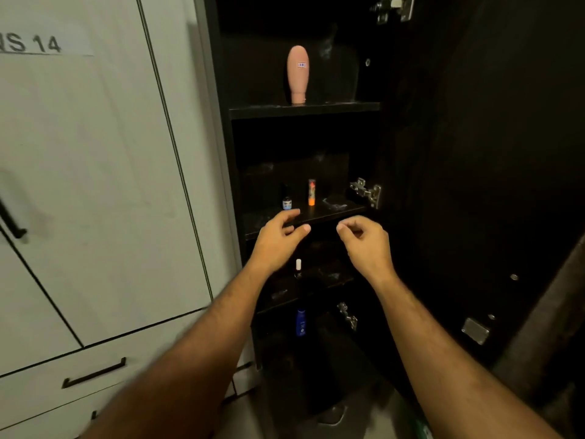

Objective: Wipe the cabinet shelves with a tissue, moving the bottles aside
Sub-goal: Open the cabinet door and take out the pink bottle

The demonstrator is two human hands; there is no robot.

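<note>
Two bare forearms reach in from the bottom edge, long and slim, with no sleeve, cuff, watch, band or bracelet on either one as far as they show. The left hand (278,239) and the right hand (364,240) wear no gloves and no rings, and fine dark hair runs along the tops of both forearms, a little clearer on the right one. The fingernails are short and plain, without polish; the left forearm looks slightly blurred near the bottom edge, so finer detail there cannot be made out.
</note>
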